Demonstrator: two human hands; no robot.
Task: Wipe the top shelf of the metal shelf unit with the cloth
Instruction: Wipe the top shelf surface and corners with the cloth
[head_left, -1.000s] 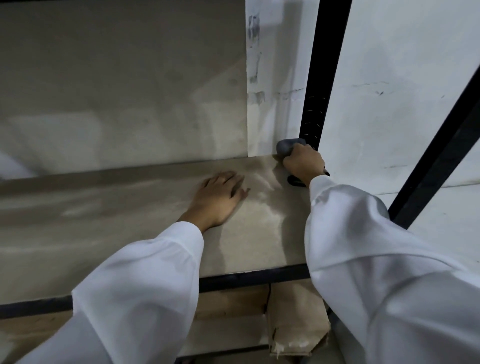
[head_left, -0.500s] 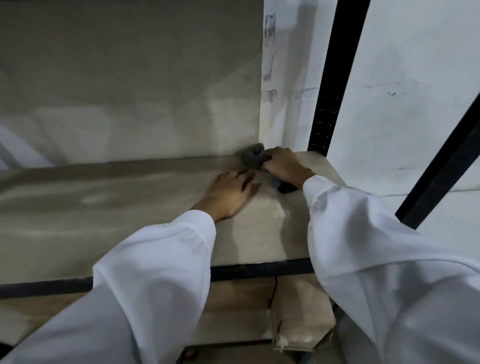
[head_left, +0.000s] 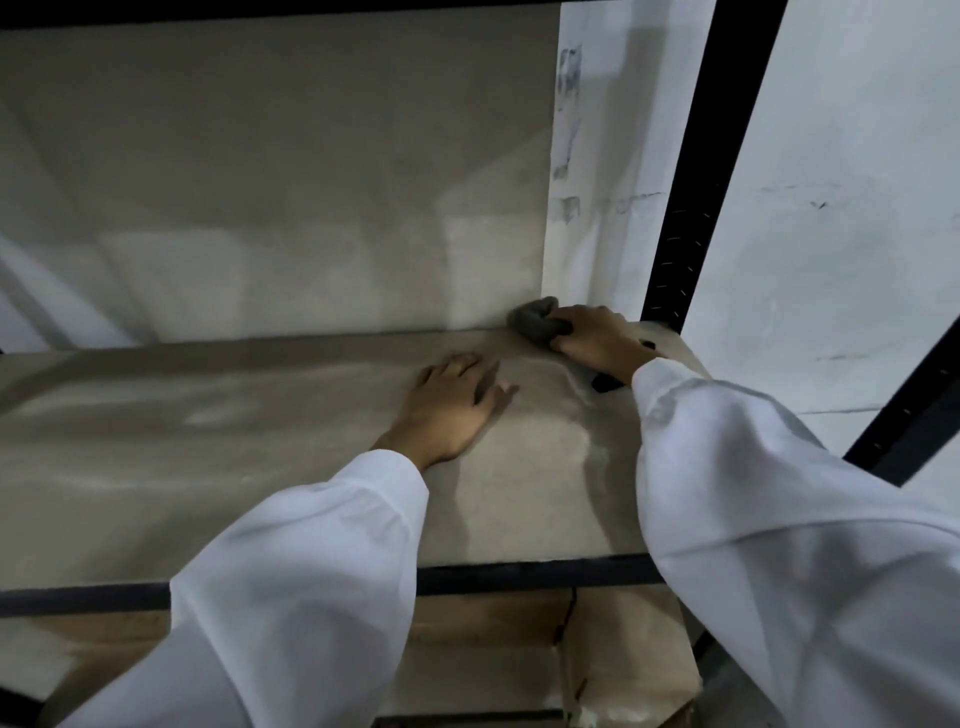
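One head-worn view only; it looks forward and down, close over the top shelf (head_left: 260, 441), facing its back-right corner.

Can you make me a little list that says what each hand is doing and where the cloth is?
left hand: flat on the shelf, palm down, holding nothing
right hand: grip closed on the cloth
cloth: grey, bunched up, at the back right corner of the shelf, near the wall
shelf: dusty brown board with a dark metal front edge
post: black, upright, behind the right hand
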